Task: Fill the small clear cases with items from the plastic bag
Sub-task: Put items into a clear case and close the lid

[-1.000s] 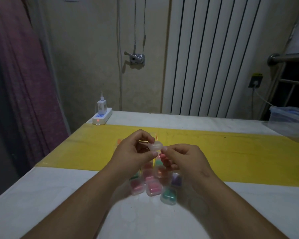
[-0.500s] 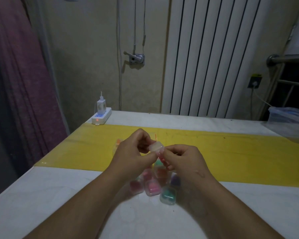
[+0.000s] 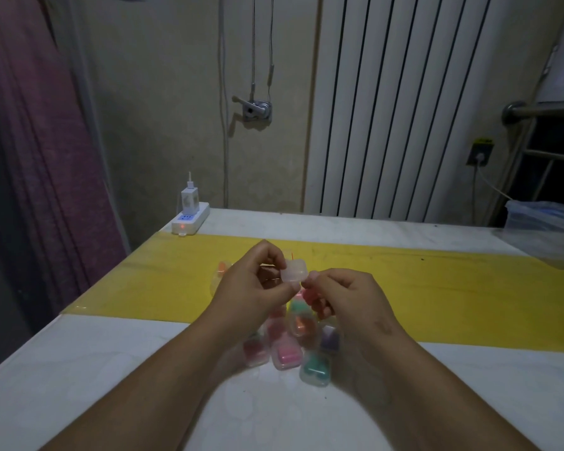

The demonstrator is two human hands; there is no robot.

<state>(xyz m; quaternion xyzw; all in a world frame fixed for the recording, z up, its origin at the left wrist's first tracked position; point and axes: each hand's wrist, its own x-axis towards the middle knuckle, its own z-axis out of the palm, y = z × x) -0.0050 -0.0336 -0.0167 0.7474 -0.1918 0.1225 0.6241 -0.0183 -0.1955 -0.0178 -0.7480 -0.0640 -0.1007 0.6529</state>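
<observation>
Sitting nearest on the white counter (image 3: 79, 385): cluster of filled cases (image 3: 285, 353), pink, green, purple contents. Above them, at 12 o'clock, left hand (image 3: 251, 288) pinches a small clear case (image 3: 295, 270) between curled fingers and thumb; right hand (image 3: 342, 297) pinches its 5 o'clock corner, other fingers curled. Plastic bag (image 3: 222, 271) partly hidden at 9 o'clock of left hand, on yellow strip (image 3: 437, 288). Power strip (image 3: 189, 222) at far 11 o'clock.

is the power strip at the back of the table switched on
On. The power strip shows a small red light glowing on its near end and blue-lit markings on top, with a white charger plugged into it.
</observation>
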